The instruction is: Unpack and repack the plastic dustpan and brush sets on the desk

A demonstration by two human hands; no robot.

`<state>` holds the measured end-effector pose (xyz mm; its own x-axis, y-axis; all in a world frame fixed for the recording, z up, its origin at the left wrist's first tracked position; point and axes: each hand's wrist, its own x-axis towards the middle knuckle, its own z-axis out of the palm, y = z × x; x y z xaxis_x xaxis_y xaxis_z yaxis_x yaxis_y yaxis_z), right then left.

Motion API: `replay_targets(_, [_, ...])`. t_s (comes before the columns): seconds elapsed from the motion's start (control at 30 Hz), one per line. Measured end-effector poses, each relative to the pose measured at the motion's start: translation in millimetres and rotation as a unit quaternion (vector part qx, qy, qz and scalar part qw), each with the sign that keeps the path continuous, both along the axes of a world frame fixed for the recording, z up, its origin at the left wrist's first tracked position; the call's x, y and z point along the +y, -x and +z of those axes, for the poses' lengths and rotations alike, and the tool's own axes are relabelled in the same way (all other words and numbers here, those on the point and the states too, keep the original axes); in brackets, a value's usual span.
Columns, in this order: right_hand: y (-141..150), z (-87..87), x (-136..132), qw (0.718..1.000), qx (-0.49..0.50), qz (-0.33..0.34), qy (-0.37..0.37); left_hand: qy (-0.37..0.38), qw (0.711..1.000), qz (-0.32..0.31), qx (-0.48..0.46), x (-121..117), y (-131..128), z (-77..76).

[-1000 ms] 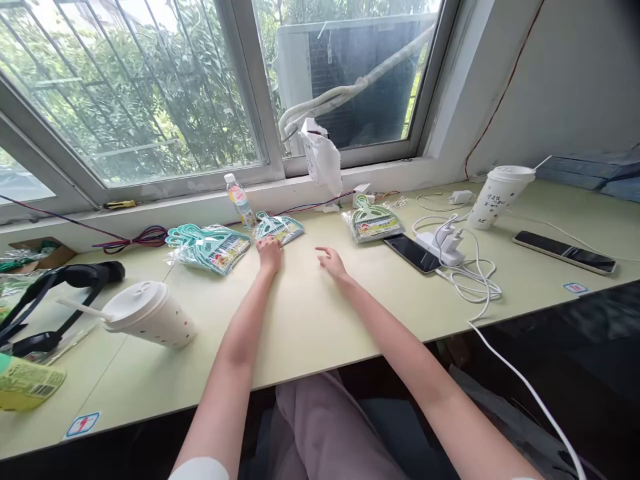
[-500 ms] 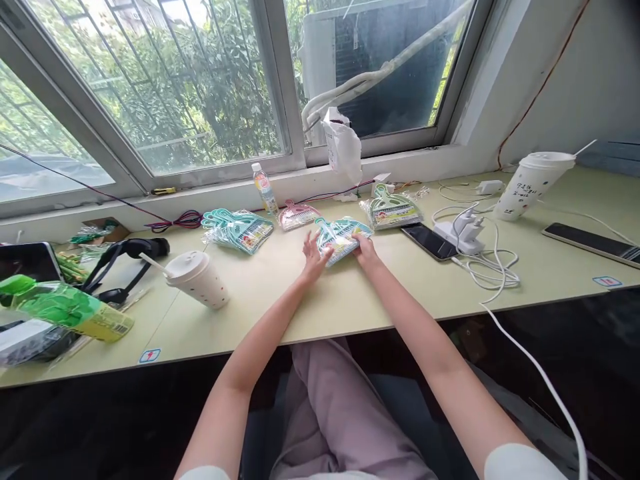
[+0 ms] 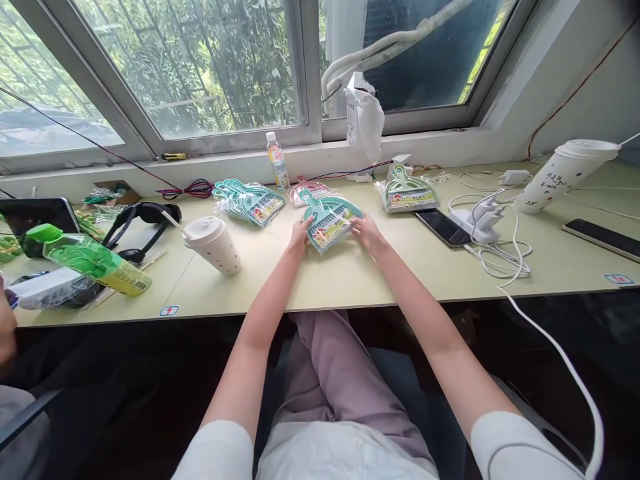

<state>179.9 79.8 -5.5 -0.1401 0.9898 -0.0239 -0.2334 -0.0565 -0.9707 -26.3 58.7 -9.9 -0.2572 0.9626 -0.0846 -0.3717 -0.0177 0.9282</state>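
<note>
A packaged mini dustpan-and-brush set (image 3: 329, 223), teal with a printed label under clear wrap, is held over the desk in front of me. My left hand (image 3: 301, 233) grips its left edge, and the fingers of my right hand (image 3: 367, 231) close on its right edge. Behind it, partly covered, lies a pink set (image 3: 309, 189). A pile of teal sets (image 3: 249, 201) rests to the left, and green sets (image 3: 409, 191) lie to the right.
A lidded paper cup (image 3: 214, 247) with a straw stands left, near headphones (image 3: 143, 223) and a green-capped bottle (image 3: 93, 260). On the right are a phone (image 3: 443, 227), a white power strip (image 3: 477, 223) with cables, and another cup (image 3: 565, 175). Part of another person shows at far left.
My left hand has gone from spread fingers to gripping the set's left edge. The set now stands more face-on to me. The view has shifted, and another person's arm appears at far left.
</note>
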Motion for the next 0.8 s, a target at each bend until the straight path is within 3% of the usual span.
replay_targets(0.1, [-4, -2.7, 6, 0.985, -0.083, -0.150, -0.018, -0.009, 1.000, 0.014, 0.025, -1, -1, -0.3])
replay_targets(0.17, [-3, -0.8, 3, 0.955, -0.167, -0.204, -0.135, -0.006, 0.999, 0.018, 0.032, -2, -3, 0.5])
replay_targets(0.2, [-1, 0.6, 0, 0.936, -0.203, -0.201, -0.204, -0.005, 0.999, 0.018, 0.035, -2, -4, 1.1])
replay_targets(0.3, [10, 2.2, -11, 0.896, -0.280, -0.058, -0.340, -0.013, 0.999, 0.017, 0.046, -4, -5, 3.8])
replay_targets(0.37, [16, -0.4, -14, 0.873, -0.340, 0.034, -0.347, -0.023, 0.998, 0.024, 0.047, -4, -4, 5.8])
replay_targets(0.43, [18, -5.4, -12, 0.857, -0.394, 0.052, -0.328, -0.031, 0.998, 0.039, 0.041, -4, -2, 7.1])
replay_targets(0.5, [17, -10.8, -6, 0.858, -0.410, 0.025, -0.309, -0.032, 0.997, 0.062, 0.025, -3, 0, 7.1])
replay_targets(0.63, [11, -18.3, 6, 0.889, -0.373, 0.000, -0.266, -0.032, 0.995, 0.095, -0.024, 1, 4, 3.7])
replay_targets(0.8, [12, -21.3, 12, 0.952, -0.269, 0.018, -0.148, -0.057, 0.997, 0.032, -0.045, 1, 3, 1.3])
